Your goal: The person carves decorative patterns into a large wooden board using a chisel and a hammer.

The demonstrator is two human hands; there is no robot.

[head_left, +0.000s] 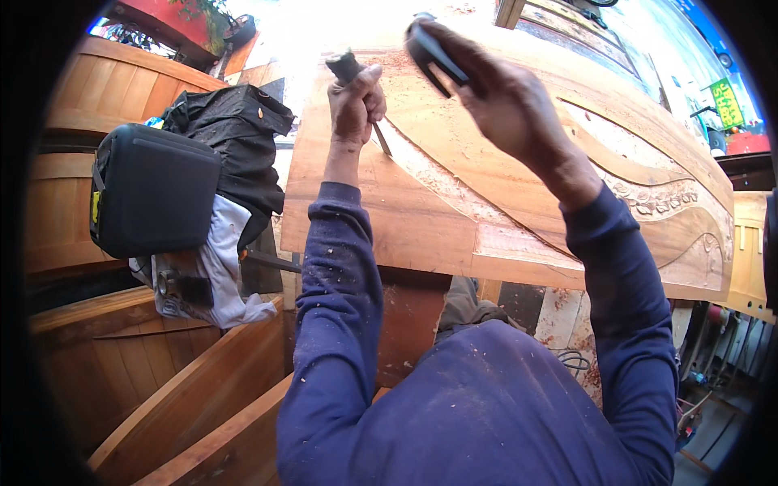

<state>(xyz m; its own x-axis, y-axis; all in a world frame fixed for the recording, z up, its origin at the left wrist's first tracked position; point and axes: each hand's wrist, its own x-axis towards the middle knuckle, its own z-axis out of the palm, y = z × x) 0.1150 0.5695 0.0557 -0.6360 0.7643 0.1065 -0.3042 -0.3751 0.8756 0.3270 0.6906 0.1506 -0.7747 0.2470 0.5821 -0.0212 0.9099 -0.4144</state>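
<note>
A large wooden panel (421,211) with carved curving bands lies in front of me. My left hand (355,101) is closed around a chisel (381,139) whose blade tip rests on a carved groove in the panel. My right hand (494,89) is raised above the panel and grips a dark mallet (429,50). Wood chips and dust lie scattered along the carved bands. Both my arms are in dark blue sleeves speckled with sawdust.
A black case (154,198) and a black bag (235,130) with a white cloth (215,267) rest on wooden pieces at the left. Curved wooden boards (186,397) lean below them. More carved panels (567,20) stand behind; cables and clutter (705,364) are at the lower right.
</note>
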